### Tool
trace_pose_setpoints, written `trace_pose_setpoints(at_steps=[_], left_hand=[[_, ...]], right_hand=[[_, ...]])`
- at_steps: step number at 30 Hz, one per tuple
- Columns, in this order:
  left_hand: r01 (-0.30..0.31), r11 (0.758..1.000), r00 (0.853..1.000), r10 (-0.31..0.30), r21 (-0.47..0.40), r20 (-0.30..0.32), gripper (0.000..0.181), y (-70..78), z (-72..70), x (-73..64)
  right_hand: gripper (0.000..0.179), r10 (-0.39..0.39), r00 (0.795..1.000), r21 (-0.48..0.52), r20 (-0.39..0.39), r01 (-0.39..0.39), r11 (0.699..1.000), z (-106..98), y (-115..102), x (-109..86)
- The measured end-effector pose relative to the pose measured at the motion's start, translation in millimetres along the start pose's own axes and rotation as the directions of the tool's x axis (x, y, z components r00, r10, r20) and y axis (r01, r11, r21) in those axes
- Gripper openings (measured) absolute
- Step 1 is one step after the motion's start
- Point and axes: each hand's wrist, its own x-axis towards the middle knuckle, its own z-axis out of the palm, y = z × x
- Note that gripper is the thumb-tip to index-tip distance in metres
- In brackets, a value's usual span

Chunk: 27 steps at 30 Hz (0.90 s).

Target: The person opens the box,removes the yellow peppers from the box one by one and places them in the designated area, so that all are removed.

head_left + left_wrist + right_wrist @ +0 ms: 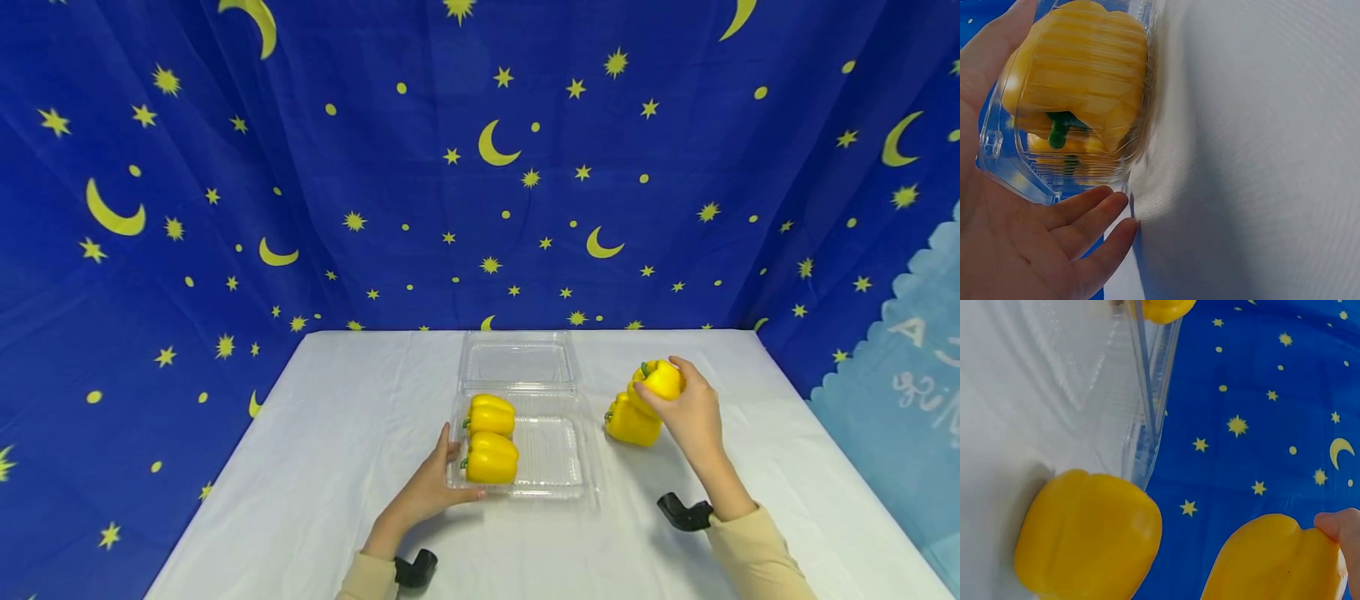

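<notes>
Two yellow bell peppers with green stems, a rear one (491, 415) and a front one (491, 458), lie in the left half of a clear plastic clamshell box (551, 450). Its lid (517, 362) is folded back. My left hand (431, 487) holds the box at its near left corner, thumb along the front edge; the left wrist view shows the fingers against the ribbed wall. To the right of the box, my right hand (693, 408) grips another yellow bell pepper (662, 379) between thumb and fingers, raised off the table. One more pepper (632, 421) rests on the table just below it.
A white cloth (360, 400) covers the table. Behind and at the left hangs a blue curtain (420, 183) with yellow stars and moons. At the right edge is a light blue panel (900, 375) with white lettering. Both wrists wear black mounts (684, 511).
</notes>
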Motion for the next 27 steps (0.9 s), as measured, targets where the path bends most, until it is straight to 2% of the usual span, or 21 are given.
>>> trace_pose_setpoints(at_steps=[16,27], left_hand=[[-0.008,1.0,1.0,0.008,0.003,0.0,0.126,-2.3,-0.2,0.3],[0.0,1.0,1.0,0.0,-0.002,-0.006,0.127,-2.5,1.1,0.4]], right_hand=[[0.073,0.058,0.998,-0.02,-0.037,-0.059,0.998,-7,19,2.7],[0.075,0.09,0.994,-0.075,-0.06,-0.094,0.993,-13,34,9.4]])
